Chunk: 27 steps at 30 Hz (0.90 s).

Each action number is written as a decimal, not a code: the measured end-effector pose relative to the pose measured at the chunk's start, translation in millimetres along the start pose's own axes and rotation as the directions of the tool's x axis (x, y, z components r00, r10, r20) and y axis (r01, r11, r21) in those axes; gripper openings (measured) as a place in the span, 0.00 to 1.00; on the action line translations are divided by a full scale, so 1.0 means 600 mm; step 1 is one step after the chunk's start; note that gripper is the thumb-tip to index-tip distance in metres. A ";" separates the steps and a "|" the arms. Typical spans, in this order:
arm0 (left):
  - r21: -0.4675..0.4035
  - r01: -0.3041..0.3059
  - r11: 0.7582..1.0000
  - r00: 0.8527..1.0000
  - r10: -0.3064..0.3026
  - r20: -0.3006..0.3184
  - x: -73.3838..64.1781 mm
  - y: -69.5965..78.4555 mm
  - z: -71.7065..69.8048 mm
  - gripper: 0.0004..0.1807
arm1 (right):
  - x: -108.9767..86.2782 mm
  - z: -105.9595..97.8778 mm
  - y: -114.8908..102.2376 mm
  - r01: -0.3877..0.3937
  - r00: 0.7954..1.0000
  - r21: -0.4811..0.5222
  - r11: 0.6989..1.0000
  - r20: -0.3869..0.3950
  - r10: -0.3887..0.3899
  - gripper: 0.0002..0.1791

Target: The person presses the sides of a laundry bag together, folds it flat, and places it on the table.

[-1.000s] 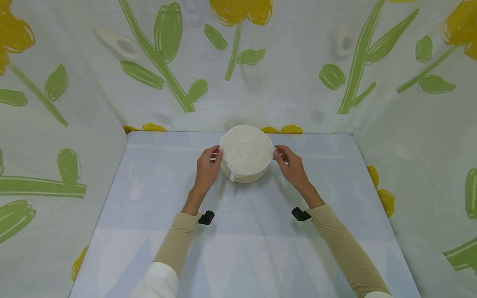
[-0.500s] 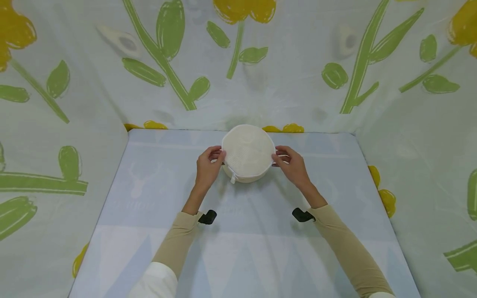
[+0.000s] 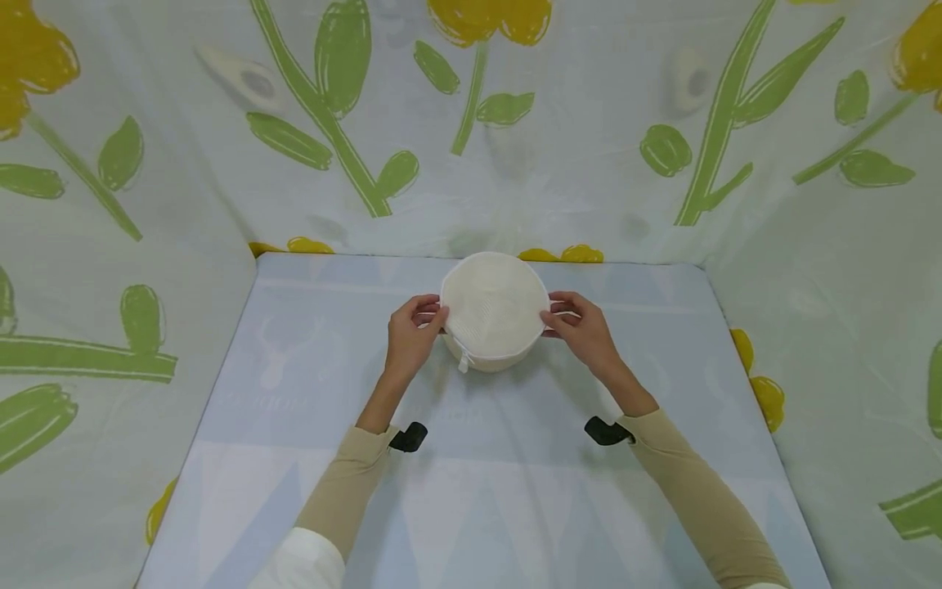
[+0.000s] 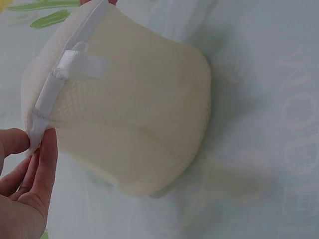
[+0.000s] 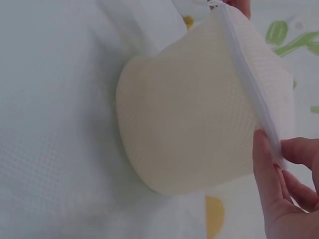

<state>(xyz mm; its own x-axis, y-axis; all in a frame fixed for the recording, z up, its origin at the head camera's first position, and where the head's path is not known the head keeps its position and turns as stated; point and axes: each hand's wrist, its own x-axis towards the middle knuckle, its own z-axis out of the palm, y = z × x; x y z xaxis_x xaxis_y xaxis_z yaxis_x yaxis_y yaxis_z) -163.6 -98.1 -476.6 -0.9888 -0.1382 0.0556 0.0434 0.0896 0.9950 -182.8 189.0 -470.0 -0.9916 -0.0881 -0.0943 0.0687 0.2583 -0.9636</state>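
Note:
A cream mesh laundry bag (image 3: 495,303), round and drum-shaped, stands near the far edge of the table. White piping runs round its top, and a zip pull (image 3: 464,361) hangs at the front left. My left hand (image 3: 412,331) pinches the left side of the rim between thumb and fingers, as the left wrist view also shows at the white trim (image 4: 47,94). On the opposite side my right hand (image 3: 585,331) pinches the rim, thumb on top and fingers beneath. The right wrist view shows the bag's side wall (image 5: 184,114) bulging out below the piping. The bag's inside is hidden.
A pale blue and white patterned cloth (image 3: 478,491) covers the table. Hanging sheets with green stems and yellow flowers (image 3: 489,20) enclose the back and both sides. Each wrist carries a small black camera (image 3: 409,437).
Both thumbs have moved onto the bag's top rim, and the hands now pinch it. The bag has shifted slightly towards me.

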 end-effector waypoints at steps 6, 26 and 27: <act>-0.028 0.021 0.999 1.000 -0.021 0.014 -0.015 0.005 0.000 0.18 | -0.010 -0.007 0.003 -0.008 1.000 0.022 1.000 0.026 0.008 0.25; -0.031 0.057 0.998 0.998 -0.056 0.018 -0.060 0.009 -0.014 0.16 | -0.051 -0.005 0.007 -0.022 0.998 0.057 0.998 0.067 0.018 0.24; -0.035 0.064 0.997 0.998 -0.064 0.022 -0.062 0.009 -0.015 0.17 | -0.052 -0.005 0.008 -0.021 0.997 0.060 0.998 0.069 0.017 0.24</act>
<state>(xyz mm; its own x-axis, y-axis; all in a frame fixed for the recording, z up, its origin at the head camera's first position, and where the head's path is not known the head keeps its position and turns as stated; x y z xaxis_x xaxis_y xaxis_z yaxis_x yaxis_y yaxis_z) -125.1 -101.0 -472.6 -0.9925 -0.1215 -0.0096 -0.0153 0.0462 0.9988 -151.6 195.9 -470.8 -0.9805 -0.1496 -0.1275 0.0959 0.2018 -0.9747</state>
